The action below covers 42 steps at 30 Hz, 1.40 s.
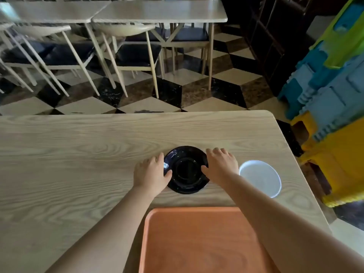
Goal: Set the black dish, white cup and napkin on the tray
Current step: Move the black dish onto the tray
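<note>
A glossy black dish [186, 170] rests on the wooden table, just beyond the orange tray [199, 243]. My left hand [150, 173] holds the dish's left edge, thumb over the rim. On the opposite edge my right hand [220, 165] grips the same way. A white cup [260, 178], seen from above, stands on the table to the right of my right hand. The tray lies at the near edge with nothing on it. No napkin is in view.
The light wood table [78, 164] ends at a rounded corner at the right. Stacked blue, green and yellow plastic pieces [334, 115] stand beside it. Other tables and chairs [136, 54] stand across a chequered floor.
</note>
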Available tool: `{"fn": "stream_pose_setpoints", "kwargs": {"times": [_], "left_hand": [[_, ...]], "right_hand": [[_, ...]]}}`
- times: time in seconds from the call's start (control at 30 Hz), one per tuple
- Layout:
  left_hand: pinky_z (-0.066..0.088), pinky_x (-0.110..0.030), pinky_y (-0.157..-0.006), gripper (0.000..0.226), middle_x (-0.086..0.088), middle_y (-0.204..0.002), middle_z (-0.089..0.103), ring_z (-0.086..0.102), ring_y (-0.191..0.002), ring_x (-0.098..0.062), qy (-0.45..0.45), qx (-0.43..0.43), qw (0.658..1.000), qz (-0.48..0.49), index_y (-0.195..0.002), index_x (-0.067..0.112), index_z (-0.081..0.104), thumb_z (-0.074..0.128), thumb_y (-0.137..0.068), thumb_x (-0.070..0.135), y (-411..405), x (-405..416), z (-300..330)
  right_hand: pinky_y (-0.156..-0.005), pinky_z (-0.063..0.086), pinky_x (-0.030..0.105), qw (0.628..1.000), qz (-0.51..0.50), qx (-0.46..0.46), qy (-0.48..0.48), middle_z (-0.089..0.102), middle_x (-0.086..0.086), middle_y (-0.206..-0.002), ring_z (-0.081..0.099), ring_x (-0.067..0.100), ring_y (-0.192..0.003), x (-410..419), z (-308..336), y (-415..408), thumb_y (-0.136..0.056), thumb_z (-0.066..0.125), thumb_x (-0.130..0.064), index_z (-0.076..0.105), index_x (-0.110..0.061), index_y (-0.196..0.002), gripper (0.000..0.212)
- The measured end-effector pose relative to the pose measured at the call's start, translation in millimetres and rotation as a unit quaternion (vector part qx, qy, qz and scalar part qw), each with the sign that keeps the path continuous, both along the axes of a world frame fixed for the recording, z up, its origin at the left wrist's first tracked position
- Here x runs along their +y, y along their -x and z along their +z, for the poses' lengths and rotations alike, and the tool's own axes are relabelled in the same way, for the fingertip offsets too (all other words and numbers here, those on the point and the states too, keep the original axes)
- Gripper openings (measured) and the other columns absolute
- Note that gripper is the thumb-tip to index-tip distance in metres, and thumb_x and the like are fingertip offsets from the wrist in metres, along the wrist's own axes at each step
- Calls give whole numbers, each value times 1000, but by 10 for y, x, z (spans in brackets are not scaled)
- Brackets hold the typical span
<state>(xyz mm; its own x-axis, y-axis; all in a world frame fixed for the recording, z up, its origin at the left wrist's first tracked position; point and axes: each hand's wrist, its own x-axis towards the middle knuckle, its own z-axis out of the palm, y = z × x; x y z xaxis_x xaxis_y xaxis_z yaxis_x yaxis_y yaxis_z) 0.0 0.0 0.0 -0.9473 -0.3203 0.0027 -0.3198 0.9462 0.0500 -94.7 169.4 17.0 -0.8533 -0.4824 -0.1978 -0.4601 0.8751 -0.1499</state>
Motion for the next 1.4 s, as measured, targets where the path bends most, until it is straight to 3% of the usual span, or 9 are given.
{"fn": "stream_pose_setpoints", "kwargs": {"times": [0.2, 0.37, 0.5, 0.67, 0.8, 0.9, 1.07, 1.27, 1.4], "left_hand": [[44, -37, -78, 42, -5, -102, 62, 59, -96, -27, -39, -11, 999, 32, -110, 13, 50, 58, -82, 44, -6, -8, -226], [47, -40, -80, 33, -11, -105, 60, 56, -100, -31, -175, 5, 981, 83, -106, 7, 53, 64, -81, 25, 41, 37, -251], [47, -38, -75, 22, -12, -94, 64, 59, -90, -32, -304, 36, 942, 134, -97, 5, 54, 62, -77, 3, 44, 25, -249], [56, -48, -74, 35, 1, -74, 58, 65, -76, -35, -434, 82, 879, 179, -107, 10, 58, 51, -78, -8, -157, -56, -73], [58, -24, -61, 47, -2, -89, 58, 63, -67, -12, -545, 116, 801, 217, -115, 27, 55, 48, -84, -8, -473, -84, 201], [56, -19, -59, 50, 2, -82, 58, 63, -61, -5, -587, 104, 776, 207, -115, 32, 50, 49, -87, -8, -806, -55, 342], [51, -13, -52, 52, 3, -76, 61, 62, -55, 0, -586, 64, 781, 206, -113, 36, 53, 51, -86, -9, -1268, 93, 240], [49, -14, -50, 53, 3, -73, 54, 56, -48, -2, -559, 49, 799, 215, -121, 32, 51, 55, -84, -7, -1520, 190, 52], [49, -15, -47, 51, 2, -78, 57, 57, -47, -6, -508, 31, 837, 202, -122, 28, 56, 57, -82, -5, -1592, 246, -3]], "right_hand": [[-80, 42, 36, 999, -9, -36, 0, 58, 10, -118, 49, 30, -113, -33, -178, 27, -84, 59, -14, 45, -7, -117, 36], [-68, 37, 32, 992, -56, -90, 74, 57, 18, -111, 54, 35, -102, -71, -206, 39, -80, 56, -1, 45, -2, -111, 32], [-67, 38, 32, 985, -85, -98, 114, 59, 19, -107, 56, 36, -96, -90, -192, 33, -78, 52, 5, 48, -3, -110, 34], [-70, 42, 28, 962, -122, -123, 214, 67, 12, -105, 59, 33, -96, -39, -107, -63, -78, 50, 2, 53, -14, -120, 45], [-71, 42, 23, 923, -164, -152, 312, 70, 0, -97, 62, 18, -79, 112, 61, -332, -78, 59, -3, 62, -16, -114, 38], [-79, 55, 35, 886, -193, -189, 377, 75, -2, -90, 69, 17, -77, 267, 51, -638, -72, 62, -4, 73, -22, -95, 31], [-72, 59, 47, 835, -241, -255, 424, 75, 0, -83, 71, 18, -73, 437, -124, -1111, -71, 59, 6, 73, -25, -87, 37], [-73, 58, 49, 833, -266, -268, 404, 74, -3, -83, 70, 22, -76, 570, -326, -1384, -67, 63, -8, 71, -30, -83, 28], [-71, 58, 48, 834, -277, -273, 391, 73, 0, -82, 70, 20, -69, 594, -381, -1492, -70, 61, 2, 71, -29, -84, 35]]}}
